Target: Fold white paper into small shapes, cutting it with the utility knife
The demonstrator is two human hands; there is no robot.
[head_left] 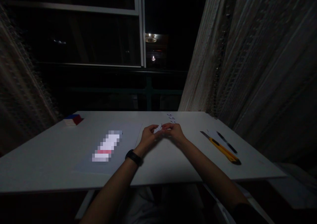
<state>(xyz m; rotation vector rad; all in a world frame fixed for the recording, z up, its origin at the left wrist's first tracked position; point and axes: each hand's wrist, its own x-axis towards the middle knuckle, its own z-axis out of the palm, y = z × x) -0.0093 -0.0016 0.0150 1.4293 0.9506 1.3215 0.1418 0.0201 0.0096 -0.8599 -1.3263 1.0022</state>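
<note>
Head view. Both hands met over the table (170,171), fingers closed in a pinch on a small white paper piece (158,129). The paper lay right at the fingertips: at two o'clock from the left hand (148,135), at ten from the right hand (173,131). Neither hand was clearly nearer; each seemed to touch one side. Its visible long axis ran roughly seven to one o'clock, tilted up off the tabletop.

Paper: pale, pointed at the upper end, apparently folded; lower part hidden by fingers, creases too dim to read.

Around the hands: small marked pieces (171,118) at one o'clock, just beyond the right fingers; yellow cutter (221,148) near four, blade end toward ten; slim dark-handled tool (227,142) past it, at three. Pixelated bright patch (107,146) at eight; coloured cube (72,120) well apart, toward ten.
</note>
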